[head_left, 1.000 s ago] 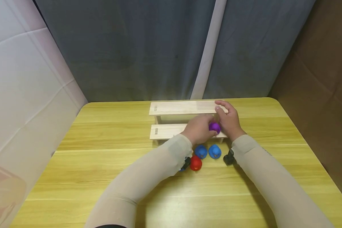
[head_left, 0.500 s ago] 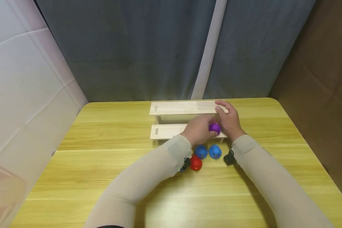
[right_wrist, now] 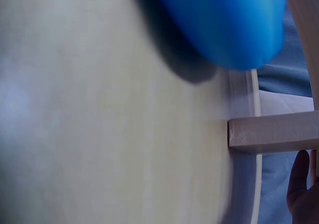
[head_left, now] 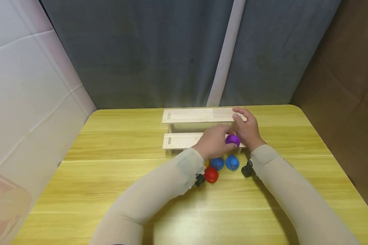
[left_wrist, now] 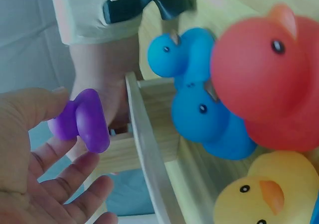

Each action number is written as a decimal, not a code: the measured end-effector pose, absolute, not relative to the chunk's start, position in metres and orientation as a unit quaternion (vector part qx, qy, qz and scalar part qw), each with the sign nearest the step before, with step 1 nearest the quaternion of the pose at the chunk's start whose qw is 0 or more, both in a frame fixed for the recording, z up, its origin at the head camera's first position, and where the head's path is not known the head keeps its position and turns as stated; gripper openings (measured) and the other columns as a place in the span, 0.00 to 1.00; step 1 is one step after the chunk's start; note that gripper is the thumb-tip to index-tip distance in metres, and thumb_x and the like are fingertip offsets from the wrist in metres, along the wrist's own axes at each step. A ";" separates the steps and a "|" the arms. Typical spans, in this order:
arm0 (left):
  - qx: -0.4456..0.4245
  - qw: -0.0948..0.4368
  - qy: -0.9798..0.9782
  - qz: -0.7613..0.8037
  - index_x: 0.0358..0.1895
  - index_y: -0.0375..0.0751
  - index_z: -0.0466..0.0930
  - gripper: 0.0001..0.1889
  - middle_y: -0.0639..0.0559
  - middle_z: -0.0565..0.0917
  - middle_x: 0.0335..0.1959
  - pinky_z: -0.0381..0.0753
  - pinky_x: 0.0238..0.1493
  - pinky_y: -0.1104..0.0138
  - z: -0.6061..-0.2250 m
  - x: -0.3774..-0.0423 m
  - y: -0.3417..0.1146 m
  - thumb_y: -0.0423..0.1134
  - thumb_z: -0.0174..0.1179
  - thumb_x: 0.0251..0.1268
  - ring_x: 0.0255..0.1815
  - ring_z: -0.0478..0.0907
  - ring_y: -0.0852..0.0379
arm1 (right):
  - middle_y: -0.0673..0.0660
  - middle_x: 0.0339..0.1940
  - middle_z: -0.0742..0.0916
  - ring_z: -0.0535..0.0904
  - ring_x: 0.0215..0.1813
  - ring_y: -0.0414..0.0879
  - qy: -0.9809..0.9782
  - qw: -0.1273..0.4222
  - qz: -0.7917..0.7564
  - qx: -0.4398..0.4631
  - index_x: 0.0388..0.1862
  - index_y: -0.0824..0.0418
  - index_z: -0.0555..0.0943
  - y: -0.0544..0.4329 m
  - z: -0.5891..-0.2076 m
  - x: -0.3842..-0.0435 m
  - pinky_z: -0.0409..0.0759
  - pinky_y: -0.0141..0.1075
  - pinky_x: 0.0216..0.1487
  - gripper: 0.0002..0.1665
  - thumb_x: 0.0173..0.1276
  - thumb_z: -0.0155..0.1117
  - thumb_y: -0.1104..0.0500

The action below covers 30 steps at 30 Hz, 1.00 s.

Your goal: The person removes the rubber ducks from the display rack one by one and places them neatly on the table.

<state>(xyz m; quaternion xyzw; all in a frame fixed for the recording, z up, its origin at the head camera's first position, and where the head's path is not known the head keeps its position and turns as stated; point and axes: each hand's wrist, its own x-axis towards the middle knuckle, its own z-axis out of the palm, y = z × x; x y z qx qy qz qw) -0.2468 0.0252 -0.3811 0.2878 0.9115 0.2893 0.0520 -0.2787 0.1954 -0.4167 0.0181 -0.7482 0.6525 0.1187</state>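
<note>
In the head view my left hand (head_left: 214, 141) pinches a small purple rubber duck (head_left: 233, 140) over the right end of the lower board (head_left: 181, 140) of a two-step wooden shelf. The left wrist view shows that purple duck (left_wrist: 92, 119) between thumb and index finger, the other fingers spread below. My right hand (head_left: 249, 131) grips the right end of the upper board (head_left: 193, 115), its thumb at the front and index finger towards the back. Part of the right hand (right_wrist: 305, 196) appears beyond a shelf leg (right_wrist: 274, 132) in the right wrist view.
Two blue rubber ducks (head_left: 232, 163) and a red one (head_left: 211, 174) sit on the table in front of the shelf. A yellow duck (left_wrist: 271, 189) stands beside them, mostly hidden by the left arm in the head view. Grey curtains (head_left: 141, 54) hang behind the table.
My left hand has moved slightly towards me and to the right with the purple duck. Some of the yellow duck now shows beside the left sleeve. The right hand keeps its place on the shelf.
</note>
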 end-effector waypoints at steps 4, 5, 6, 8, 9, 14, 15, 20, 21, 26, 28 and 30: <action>0.288 0.057 0.907 0.302 0.49 0.51 0.83 0.12 0.59 0.84 0.43 0.82 0.46 0.68 -0.378 -0.240 0.023 0.47 0.71 0.68 0.41 0.80 0.61 | 0.44 0.12 0.72 0.67 0.14 0.35 -0.736 0.110 0.668 0.021 0.68 0.64 0.79 0.195 -0.417 -0.279 0.69 0.27 0.19 0.22 0.80 0.59 0.57; 0.288 0.057 0.906 0.304 0.49 0.51 0.83 0.12 0.59 0.84 0.43 0.82 0.46 0.68 -0.377 -0.238 0.023 0.47 0.71 0.68 0.41 0.80 0.61 | 0.43 0.15 0.74 0.67 0.15 0.34 -0.734 0.111 0.669 0.021 0.68 0.65 0.79 0.195 -0.417 -0.279 0.69 0.27 0.20 0.22 0.80 0.59 0.57; 0.290 0.057 0.906 0.304 0.49 0.51 0.82 0.12 0.59 0.84 0.43 0.82 0.46 0.69 -0.377 -0.236 0.022 0.48 0.71 0.68 0.41 0.80 0.61 | 0.44 0.19 0.76 0.67 0.15 0.34 -0.734 0.112 0.669 0.022 0.68 0.65 0.79 0.195 -0.417 -0.279 0.69 0.27 0.20 0.22 0.80 0.59 0.57; 0.296 0.056 0.905 0.301 0.49 0.51 0.82 0.13 0.59 0.85 0.44 0.82 0.47 0.69 -0.376 -0.233 0.021 0.48 0.71 0.68 0.41 0.80 0.61 | 0.47 0.28 0.80 0.68 0.16 0.34 -0.735 0.117 0.668 0.020 0.67 0.65 0.80 0.195 -0.417 -0.279 0.70 0.26 0.21 0.22 0.79 0.60 0.58; 0.299 0.055 0.905 0.299 0.49 0.50 0.82 0.13 0.59 0.85 0.44 0.82 0.47 0.70 -0.376 -0.231 0.021 0.48 0.72 0.68 0.41 0.80 0.61 | 0.48 0.34 0.81 0.68 0.17 0.33 -0.737 0.119 0.666 0.019 0.67 0.65 0.80 0.195 -0.417 -0.279 0.70 0.26 0.22 0.22 0.79 0.60 0.58; 0.320 0.044 0.905 0.277 0.50 0.49 0.82 0.15 0.58 0.85 0.45 0.81 0.48 0.70 -0.373 -0.222 0.017 0.48 0.72 0.67 0.42 0.79 0.62 | 0.56 0.63 0.82 0.76 0.38 0.34 -0.757 0.130 0.641 0.013 0.67 0.64 0.81 0.194 -0.416 -0.280 0.75 0.25 0.44 0.22 0.79 0.59 0.58; 0.324 0.041 0.905 0.273 0.51 0.49 0.83 0.15 0.58 0.85 0.45 0.81 0.48 0.69 -0.373 -0.220 0.017 0.48 0.72 0.67 0.42 0.79 0.62 | 0.58 0.66 0.82 0.77 0.45 0.36 -0.759 0.132 0.637 0.013 0.67 0.64 0.81 0.194 -0.416 -0.280 0.74 0.27 0.51 0.22 0.79 0.58 0.58; 0.341 0.026 0.903 0.262 0.49 0.49 0.84 0.13 0.57 0.85 0.45 0.79 0.47 0.67 -0.372 -0.214 0.012 0.48 0.72 0.66 0.43 0.79 0.61 | 0.60 0.72 0.80 0.71 0.67 0.45 -0.767 0.137 0.627 0.010 0.67 0.63 0.81 0.196 -0.420 -0.285 0.66 0.37 0.71 0.22 0.79 0.58 0.58; 0.342 0.027 0.902 0.263 0.49 0.49 0.84 0.13 0.57 0.85 0.44 0.79 0.47 0.67 -0.373 -0.213 0.011 0.48 0.71 0.66 0.43 0.79 0.60 | 0.60 0.72 0.80 0.71 0.68 0.47 -0.768 0.137 0.626 0.009 0.67 0.63 0.81 0.196 -0.420 -0.285 0.66 0.38 0.72 0.22 0.79 0.58 0.58; 0.339 0.034 0.902 0.263 0.49 0.48 0.85 0.13 0.58 0.85 0.44 0.79 0.48 0.68 -0.375 -0.208 0.007 0.47 0.71 0.66 0.44 0.79 0.61 | 0.57 0.72 0.81 0.70 0.70 0.46 -0.772 0.146 0.618 0.014 0.68 0.60 0.82 0.202 -0.440 -0.300 0.64 0.42 0.75 0.22 0.80 0.59 0.55; 0.340 0.035 0.903 0.261 0.49 0.48 0.85 0.13 0.58 0.85 0.44 0.80 0.48 0.67 -0.376 -0.205 0.004 0.47 0.72 0.66 0.44 0.79 0.61 | 0.57 0.72 0.81 0.70 0.72 0.46 -0.773 0.151 0.615 0.017 0.68 0.60 0.82 0.204 -0.445 -0.304 0.62 0.45 0.77 0.22 0.80 0.59 0.55; 0.341 0.035 0.903 0.259 0.49 0.48 0.85 0.13 0.58 0.85 0.44 0.80 0.49 0.67 -0.376 -0.202 0.002 0.47 0.72 0.66 0.45 0.80 0.60 | 0.56 0.72 0.81 0.71 0.70 0.46 -0.774 0.156 0.613 0.018 0.67 0.59 0.82 0.205 -0.447 -0.306 0.63 0.45 0.77 0.22 0.80 0.59 0.54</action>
